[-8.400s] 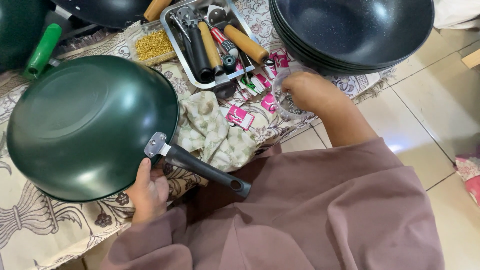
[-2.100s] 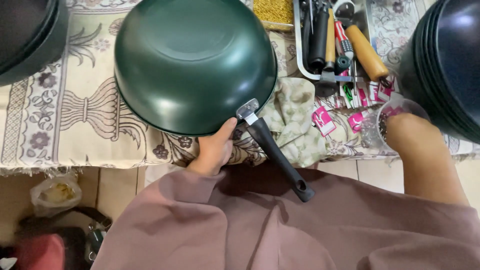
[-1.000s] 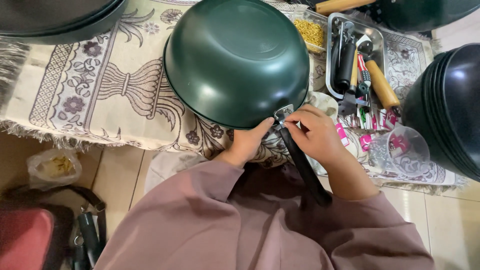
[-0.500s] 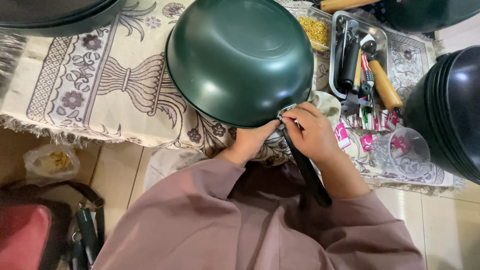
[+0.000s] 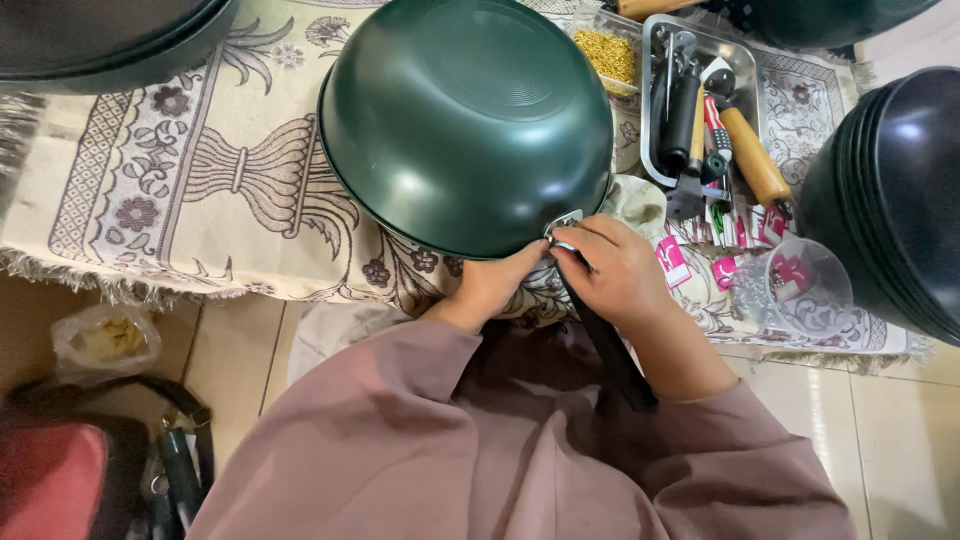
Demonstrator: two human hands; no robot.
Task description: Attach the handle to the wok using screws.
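Observation:
A dark green pan [image 5: 465,115] lies upside down on a patterned cloth [image 5: 200,170]. Its black handle [image 5: 612,345] points toward me, joined to the pan by a metal bracket [image 5: 562,222]. My left hand [image 5: 492,283] holds the pan's rim from beneath, right beside the bracket. My right hand [image 5: 618,270] is closed over the top of the handle at the bracket, fingertips pressed on the joint. Whether a small part sits under those fingers is hidden.
A metal tray [image 5: 700,100] of wooden-handled tools sits at the back right, with a tub of small gold screws [image 5: 610,52] beside it. A stack of black pans [image 5: 890,200] stands right, a clear plastic cup [image 5: 805,285] and pink packets [image 5: 675,262] near it. Bags [image 5: 70,470] lie on the floor left.
My right hand has come in from the cup at the right and settled on the handle joint. The pan's position in view shifted a little; both hands stay at the bracket.

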